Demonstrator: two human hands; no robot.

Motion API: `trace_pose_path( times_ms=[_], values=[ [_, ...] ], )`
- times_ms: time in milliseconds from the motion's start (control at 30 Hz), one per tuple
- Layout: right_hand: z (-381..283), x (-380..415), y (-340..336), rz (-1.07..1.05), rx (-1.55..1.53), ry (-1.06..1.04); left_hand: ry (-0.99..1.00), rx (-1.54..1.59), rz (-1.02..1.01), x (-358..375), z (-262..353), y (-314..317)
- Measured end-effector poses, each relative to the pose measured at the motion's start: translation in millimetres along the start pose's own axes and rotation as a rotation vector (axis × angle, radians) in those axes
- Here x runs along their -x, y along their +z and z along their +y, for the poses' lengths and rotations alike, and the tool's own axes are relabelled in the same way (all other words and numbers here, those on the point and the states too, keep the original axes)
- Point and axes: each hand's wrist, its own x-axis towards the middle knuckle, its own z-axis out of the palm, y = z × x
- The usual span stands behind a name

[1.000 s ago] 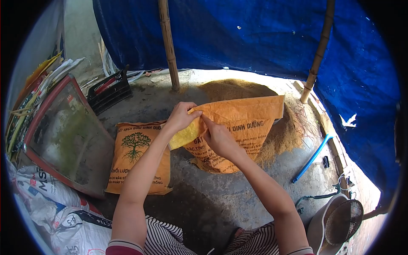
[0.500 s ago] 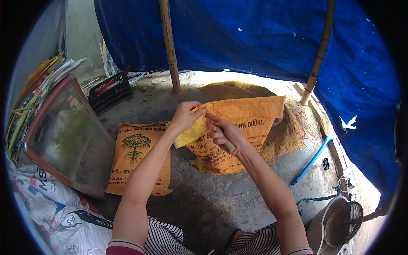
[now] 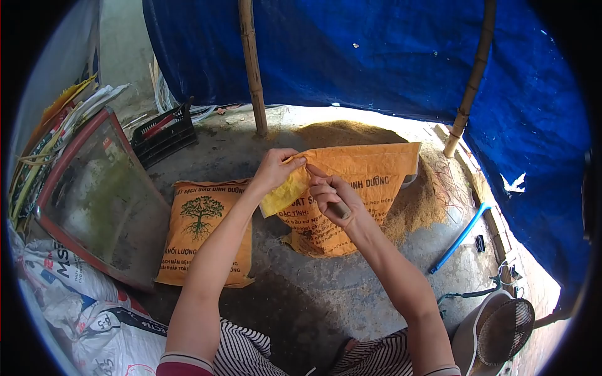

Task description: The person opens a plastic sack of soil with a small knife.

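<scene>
My left hand is closed on the folded top-left edge of an orange printed sack, where its yellow inner side shows. The sack stands on the concrete with its top edge stretched out to the right. Close beside those fingers, my right hand is wrapped around a tool with a greyish cylindrical handle. The handle's end sticks out below the palm; the tool's other end is hidden by my fingers and the sack. A full orange sack with a tree print lies left of my left forearm.
A brown grainy heap lies behind the sack. Left are a red-framed panel, a black crate and white sacks. Right are a blue tube and a bucket with a sieve. Bamboo poles stand before a blue tarp.
My right hand has turned slightly at the sack's edge, and more of the tool's handle end shows. My left hand keeps its hold with barely any shift.
</scene>
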Motion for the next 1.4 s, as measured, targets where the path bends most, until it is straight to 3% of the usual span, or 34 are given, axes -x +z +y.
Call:
trace_pose_path(
  times_ms=[167, 233, 500, 567, 733, 800, 900, 967, 1000, 1067, 1200, 1267, 1400],
  values=[
    [2.3, -1.5, 1.0, -0.045, -0.079, -0.027, 0.059, -0.107, 0.065, -0.9, 16.4, 3.0],
    [4.6, 1.2, 2.6, 0.024, 0.048, -0.037, 0.174, -0.175, 0.117, -2.1, 10.1, 9.7],
    [3.0, 5.9, 18.2, 0.23, 0.509, -0.106, 0.019, -0.103, 0.034, 1.7, 9.4, -2.4],
    [2.3, 2.9, 6.9, -0.111, -0.561, 0.112, -0.024, -0.062, 0.008, 2.1, 5.8, -3.7],
    [-6.3, 5.9, 6.8, -0.056, -0.564, 0.155, -0.014, 0.165, -0.2, 3.4, -3.1, -12.4],
    [-5.8, 5.8, 3.9, -0.065, -0.568, 0.17, -0.017, 0.069, -0.2, 9.9, 9.9, -14.7],
    [-3.3, 5.6, 8.3, -0.051, -0.48, 0.174, -0.031, -0.064, -0.179, 14.5, 14.9, -18.5],
    [-0.5, 10.5, 17.2, 0.064, 0.0, 0.104, -0.041, -0.096, -0.16, 15.7, 15.7, -17.1],
    [2.4, 12.7, 23.1, 0.065, 0.001, 0.104, -0.032, -0.123, -0.141, 17.0, 16.1, -16.4],
    [8.1, 17.2, 31.9, 0.168, 0.351, 0.016, -0.025, -0.149, -0.124, 18.3, 17.0, -17.4],
    [3.3, 18.8, 27.9, 0.157, 0.371, 0.039, -0.081, -0.098, -0.18, 15.7, 16.3, -25.3],
    [-1.4, 15.8, 14.6, 0.044, 0.168, 0.092, -0.098, -0.088, -0.179, 16.1, 13.7, -26.2],
    [-5.7, 18.5, 10.6, 0.008, 0.155, 0.086, -0.103, -0.087, -0.166, 14.7, 8.4, -25.1]
  ],
)
